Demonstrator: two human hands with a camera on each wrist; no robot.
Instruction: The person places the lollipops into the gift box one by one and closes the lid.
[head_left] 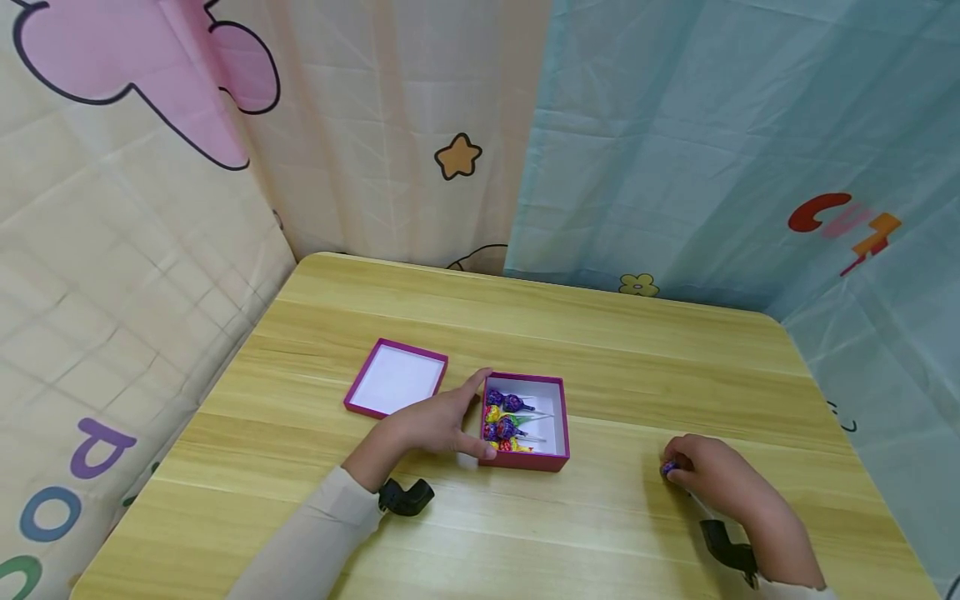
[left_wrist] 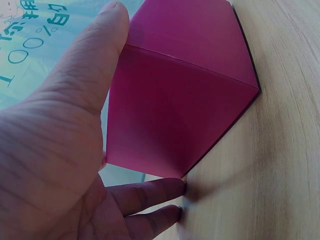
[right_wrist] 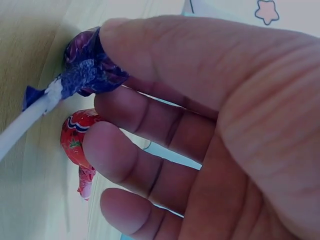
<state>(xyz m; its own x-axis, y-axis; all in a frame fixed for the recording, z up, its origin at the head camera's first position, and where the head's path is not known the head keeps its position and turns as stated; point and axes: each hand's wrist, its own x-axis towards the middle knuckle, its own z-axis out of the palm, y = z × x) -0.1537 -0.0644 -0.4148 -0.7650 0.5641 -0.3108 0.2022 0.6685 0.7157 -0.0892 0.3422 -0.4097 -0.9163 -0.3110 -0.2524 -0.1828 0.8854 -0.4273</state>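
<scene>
My left hand (head_left: 435,423) spans the left side of a magenta box (head_left: 527,461), holding it between thumb and fingers at its two left corners. Inside lie several wrapped lollipops (head_left: 513,403), purple, yellow and red, their sticks pointing right. Off to the right of the box, my right hand (head_left: 712,473) pinches a purple-wrapped lollipop (right_wrist: 95,65) between thumb and forefinger, low over the table. A red-wrapped lollipop (right_wrist: 76,135) shows beside the other fingertips in the right wrist view; whether those fingers hold it I cannot tell.
The box's lid (head_left: 397,377) lies white inside up on the wooden table (head_left: 637,358), behind my left forearm. Printed curtains (head_left: 390,125) hang along the table's back and sides. Black wrist mounts (head_left: 407,497) sit below each hand.
</scene>
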